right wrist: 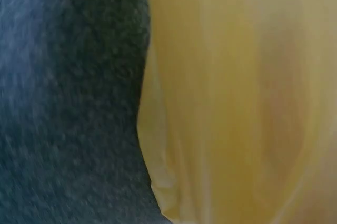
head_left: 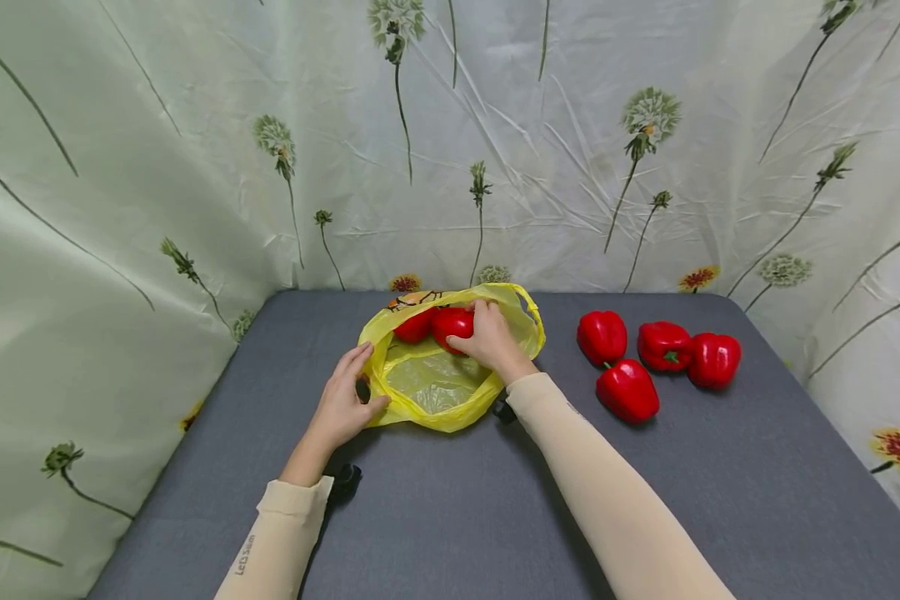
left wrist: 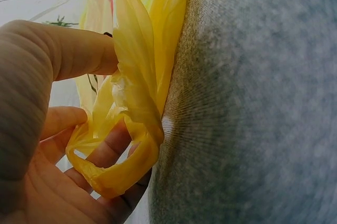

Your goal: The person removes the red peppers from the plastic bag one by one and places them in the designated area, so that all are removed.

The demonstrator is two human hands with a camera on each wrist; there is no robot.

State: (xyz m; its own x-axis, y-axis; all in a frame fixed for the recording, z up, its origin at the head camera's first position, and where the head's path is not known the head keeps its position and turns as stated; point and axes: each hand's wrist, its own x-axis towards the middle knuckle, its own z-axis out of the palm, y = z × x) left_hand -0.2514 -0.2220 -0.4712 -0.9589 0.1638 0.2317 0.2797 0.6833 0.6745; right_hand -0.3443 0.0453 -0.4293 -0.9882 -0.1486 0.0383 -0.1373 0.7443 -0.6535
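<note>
A yellow plastic bag [head_left: 450,417] lies on the table with its mouth spread toward me. At its left edge my left hand [head_left: 341,400] holds the rim. The left wrist view shows the thumb against the plastic, and the fingers are around a handle loop [left wrist: 118,179]. Inside the bag, my right hand [head_left: 491,337] grips a red bell pepper [head_left: 450,325], thumb at its front and fingers over its right side. Another red bell pepper [head_left: 414,327] sits in the bag just left of it. In the right wrist view, yellow plastic [right wrist: 210,103] hides the right hand's fingers.
Several red bell peppers lie in a group right of the bag, the nearest pepper [head_left: 627,392] at its front. The dark grey table [head_left: 435,517] ends at a flower-printed curtain [head_left: 450,233] behind and along both sides.
</note>
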